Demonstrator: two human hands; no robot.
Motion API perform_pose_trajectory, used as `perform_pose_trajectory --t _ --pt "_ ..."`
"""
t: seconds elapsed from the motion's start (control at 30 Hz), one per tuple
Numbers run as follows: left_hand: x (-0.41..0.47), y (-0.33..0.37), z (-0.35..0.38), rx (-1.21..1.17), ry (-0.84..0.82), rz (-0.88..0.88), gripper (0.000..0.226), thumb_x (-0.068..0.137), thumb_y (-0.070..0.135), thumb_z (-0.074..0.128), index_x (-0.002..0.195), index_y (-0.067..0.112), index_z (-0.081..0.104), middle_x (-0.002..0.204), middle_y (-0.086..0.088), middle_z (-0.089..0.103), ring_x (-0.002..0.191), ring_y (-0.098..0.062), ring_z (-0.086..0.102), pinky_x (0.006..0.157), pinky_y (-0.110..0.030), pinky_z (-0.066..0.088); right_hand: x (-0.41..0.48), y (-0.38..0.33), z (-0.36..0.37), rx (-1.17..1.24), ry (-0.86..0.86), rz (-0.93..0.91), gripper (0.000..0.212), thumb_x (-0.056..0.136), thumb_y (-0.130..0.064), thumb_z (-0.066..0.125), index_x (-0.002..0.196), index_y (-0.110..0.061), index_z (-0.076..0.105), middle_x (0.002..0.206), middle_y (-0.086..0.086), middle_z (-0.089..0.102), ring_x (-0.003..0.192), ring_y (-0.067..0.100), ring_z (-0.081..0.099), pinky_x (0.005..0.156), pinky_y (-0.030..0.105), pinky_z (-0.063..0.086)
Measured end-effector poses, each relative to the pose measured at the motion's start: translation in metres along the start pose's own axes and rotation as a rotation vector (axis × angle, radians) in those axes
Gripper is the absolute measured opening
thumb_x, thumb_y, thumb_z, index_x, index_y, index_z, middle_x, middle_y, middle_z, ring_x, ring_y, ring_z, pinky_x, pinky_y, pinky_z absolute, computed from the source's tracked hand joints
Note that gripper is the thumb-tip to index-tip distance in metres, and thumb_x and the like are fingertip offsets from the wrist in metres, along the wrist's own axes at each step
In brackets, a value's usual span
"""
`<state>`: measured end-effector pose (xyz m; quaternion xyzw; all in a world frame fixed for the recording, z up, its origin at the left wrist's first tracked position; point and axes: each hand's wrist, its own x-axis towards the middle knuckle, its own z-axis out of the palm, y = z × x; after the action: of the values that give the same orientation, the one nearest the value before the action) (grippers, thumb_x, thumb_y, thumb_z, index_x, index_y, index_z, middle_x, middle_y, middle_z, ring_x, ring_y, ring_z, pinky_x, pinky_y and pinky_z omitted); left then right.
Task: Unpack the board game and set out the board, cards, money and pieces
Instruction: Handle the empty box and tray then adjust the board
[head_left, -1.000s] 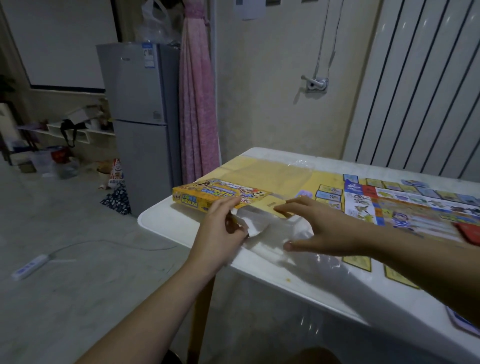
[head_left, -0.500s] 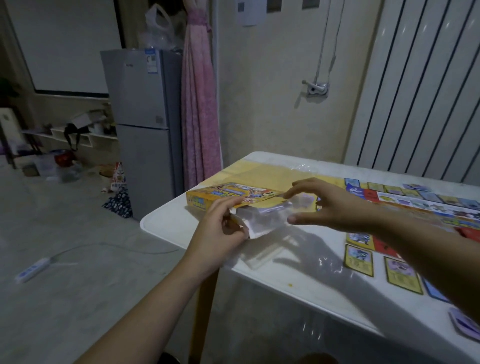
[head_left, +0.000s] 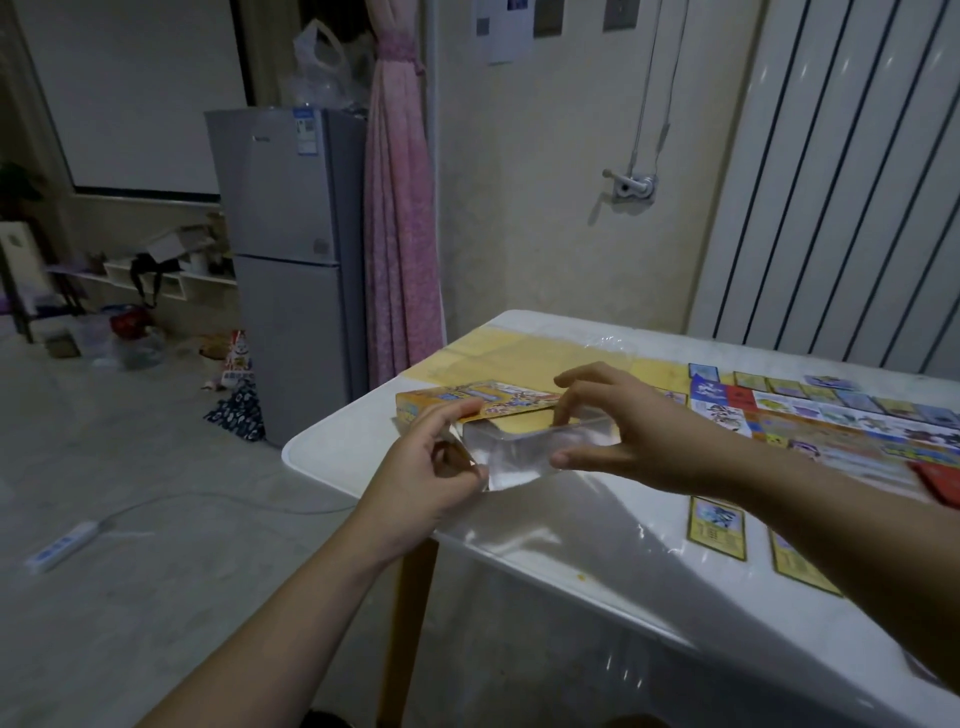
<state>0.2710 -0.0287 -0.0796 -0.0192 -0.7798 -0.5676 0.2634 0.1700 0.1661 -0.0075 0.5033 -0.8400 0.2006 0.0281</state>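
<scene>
The white table (head_left: 337, 449) carries the yellow game box (head_left: 470, 401) at its near-left corner. A grey fridge (head_left: 291, 260) stands behind the box, to its left. Right of the box lies the game board (head_left: 831, 426), cut off by the frame edge. Just in front of the box, both hands hold a clear plastic packet (head_left: 519, 454) above the table; its contents cannot be made out. The left hand (head_left: 431, 470) pinches one end and the right hand (head_left: 623, 431) grips the other. Two yellow-bordered cards (head_left: 717, 527) lie well right of the box, one partly hidden by the right forearm.

Yellow game box (head_left: 467, 402), cartoon print; clear plastic bag (head_left: 519, 454); white table (head_left: 597, 561); yellow-bordered cards (head_left: 717, 527).
</scene>
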Motion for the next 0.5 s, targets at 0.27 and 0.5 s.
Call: perform_pose_trajectory --t 0.27,0.5 --pt "0.000 0.001 -0.002 -0.035 -0.033 -0.023 0.057 0.076 -0.003 0.068 0.115 0.036 0.057 0.084 0.005 0.059 0.059 -0.002 0.046 0.061 -0.015 0.040 0.002 -0.010 -0.006 -0.221 0.042 -0.083 0.042 0.071 -0.063 0.059 0.100 -0.033 0.064 0.112 -0.014 0.046 0.107 0.006 0.039 0.087 0.017 0.037" --pt "0.000 0.000 -0.001 -0.057 -0.039 -0.068 0.055 0.074 0.002 0.068 0.117 0.034 0.057 0.057 0.012 0.050 0.054 -0.002 0.042 0.055 -0.014 0.037 0.008 -0.011 -0.011 -0.236 -0.052 -0.009 0.064 0.063 -0.073 0.054 0.113 -0.035 0.062 0.108 -0.011 0.044 0.105 0.009 0.036 0.089 0.026 0.036"
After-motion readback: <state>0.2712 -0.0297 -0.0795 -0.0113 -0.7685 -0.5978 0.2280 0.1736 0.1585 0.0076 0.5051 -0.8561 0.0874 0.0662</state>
